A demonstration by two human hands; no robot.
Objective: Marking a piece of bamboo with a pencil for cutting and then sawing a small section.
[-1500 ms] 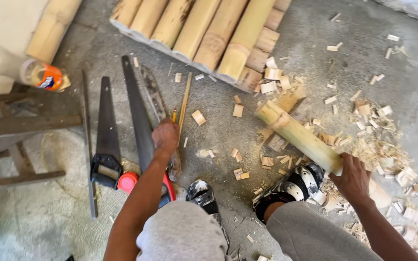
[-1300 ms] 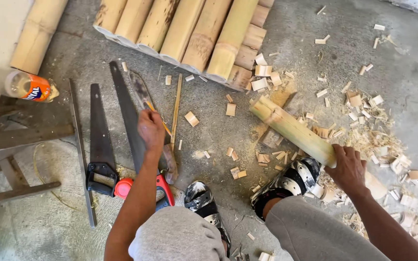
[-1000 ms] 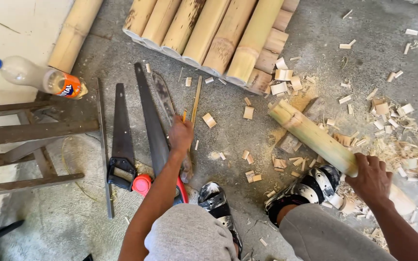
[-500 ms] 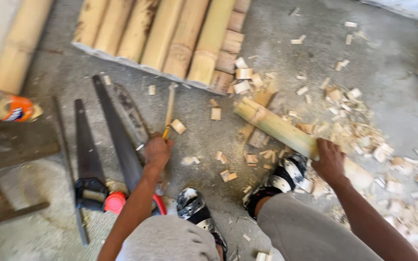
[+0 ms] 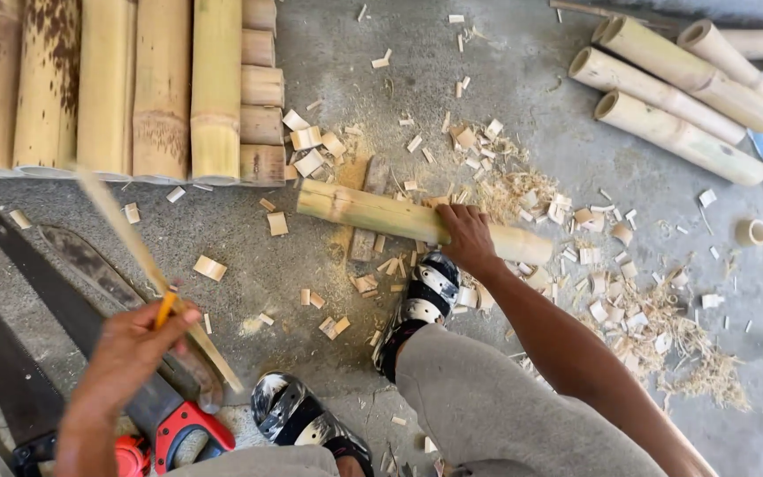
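My right hand (image 5: 464, 234) presses down on a short bamboo pole (image 5: 373, 211) that lies on the concrete floor amid wood chips. It rests across a small wooden block (image 5: 369, 208). My left hand (image 5: 134, 344) is raised at the lower left and grips a thin bamboo strip (image 5: 130, 238) together with an orange pencil (image 5: 166, 308). The strip is blurred and angles up to the left. My right foot in a black and silver shoe (image 5: 419, 303) stands just below the pole.
Two hand saws (image 5: 19, 353) and a long blade (image 5: 90, 265) lie at lower left. Split bamboo lengths (image 5: 134, 84) line the top left, with short cut pieces (image 5: 260, 106) beside them. Three round poles (image 5: 673, 97) lie at top right. A small bamboo ring (image 5: 751, 231) sits at right.
My left hand has lifted the thin strip and pencil off the floor and drawn them toward me. The view has swung right. My right hand stays on the pole.
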